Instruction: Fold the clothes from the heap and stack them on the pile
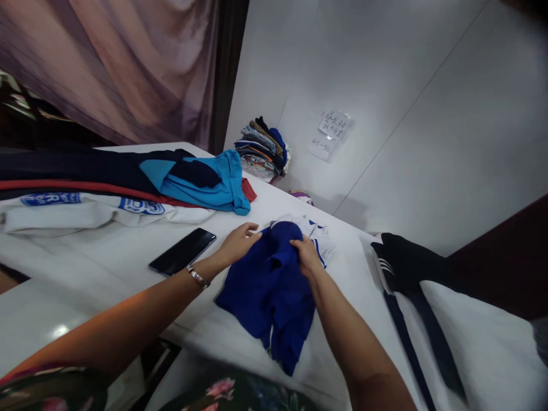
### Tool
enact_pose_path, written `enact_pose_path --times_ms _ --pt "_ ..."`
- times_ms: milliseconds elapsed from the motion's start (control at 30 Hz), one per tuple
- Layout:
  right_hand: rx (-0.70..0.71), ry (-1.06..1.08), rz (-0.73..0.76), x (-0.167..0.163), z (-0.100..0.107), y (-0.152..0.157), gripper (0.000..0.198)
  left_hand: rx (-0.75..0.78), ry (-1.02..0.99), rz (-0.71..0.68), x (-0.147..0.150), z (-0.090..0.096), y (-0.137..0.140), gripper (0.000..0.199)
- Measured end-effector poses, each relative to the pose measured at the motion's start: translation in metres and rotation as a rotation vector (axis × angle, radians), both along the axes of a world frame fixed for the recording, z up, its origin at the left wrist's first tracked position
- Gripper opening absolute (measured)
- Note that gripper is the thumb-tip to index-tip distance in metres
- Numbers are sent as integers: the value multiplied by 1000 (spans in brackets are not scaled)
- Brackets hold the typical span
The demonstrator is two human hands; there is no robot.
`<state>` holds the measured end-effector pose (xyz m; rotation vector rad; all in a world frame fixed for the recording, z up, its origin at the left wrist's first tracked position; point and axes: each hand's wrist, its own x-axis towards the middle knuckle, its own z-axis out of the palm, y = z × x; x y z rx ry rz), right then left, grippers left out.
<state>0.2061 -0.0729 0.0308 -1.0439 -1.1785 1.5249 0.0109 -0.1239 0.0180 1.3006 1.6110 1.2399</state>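
Observation:
A royal blue garment (265,285) with white parts lies crumpled on the white table (342,297) in front of me. Its white end, with blue-striped trim (325,242), points to the far side, and what looks like a short zip shows near the front. My right hand (306,254) pinches a raised fold of the blue cloth. At the garment's upper left edge is my left hand (242,242), its fingers loosely apart; the fingertips are at the cloth, and whether they touch it I cannot tell. A bracelet (197,275) circles my left wrist.
A black phone (183,251) lies left of the garment. Beyond it, dark, red, turquoise (226,182) and white clothes are layered. A folded clothes stack (263,148) stands at the far edge by the wall. Black-and-white clothing (406,262) lies at right. Handwritten paper signs (323,145) hang on the wall.

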Motion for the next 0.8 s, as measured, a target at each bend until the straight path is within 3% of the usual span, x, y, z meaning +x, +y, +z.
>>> enact_pose_path --times_ms 133,233,333,433,600,733,800 --pt "227 -265 -37 27 45 43 19 -187 415 -58 -14 -29 -9 60" --pt "414 -456 -102 48 75 71 19 -255 522 -96 -14 -45 -12 70" --pt "537 -593 -168 69 97 90 21 -250 569 -47 -13 -53 -8 71" --pt "497 -570 -273 88 110 100 17 -235 517 -30 -14 -56 -2 65" --pt "285 -301 -464 117 117 108 5 -255 353 -179 -3 -46 3 20" --pt "228 -225 -580 140 113 113 6 -93 228 -228 33 -28 0 23" --pt "204 -190 -609 151 108 114 7 -89 132 -344 56 -24 -4 26"
